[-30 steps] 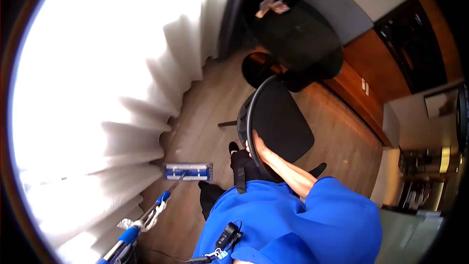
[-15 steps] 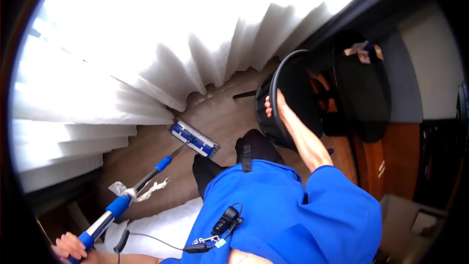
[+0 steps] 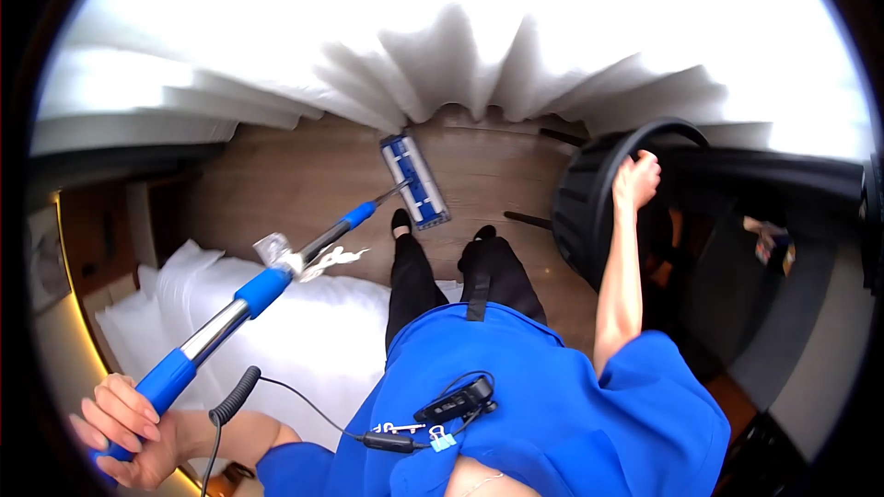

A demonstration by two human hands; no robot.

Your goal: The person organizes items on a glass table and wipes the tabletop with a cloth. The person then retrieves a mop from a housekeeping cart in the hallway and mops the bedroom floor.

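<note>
My left hand point(image 3: 129, 428) is wrapped round the blue grip of a mop pole point(image 3: 216, 329) at the lower left. The pole runs up to a flat blue and white mop head point(image 3: 414, 180), which lies on the wooden floor near my feet. A white cloth or string and some clear plastic are tied round the pole point(image 3: 299, 262). On the right, my right hand point(image 3: 637, 179) holds the curved top rim of a black chair point(image 3: 589, 207), its fingers closed over the edge.
White curtains point(image 3: 479, 55) hang to the floor ahead. A bed with white bedding point(image 3: 267, 340) stands at the left behind the pole. A dark table with small packets point(image 3: 772, 244) on it is at the right. Chair legs point(image 3: 528, 220) reach over the floor.
The view has swung right toward the curtains. My left hand on the pole has come into view. The mop head has turned, and the chair now appears farther right, still in my right hand.
</note>
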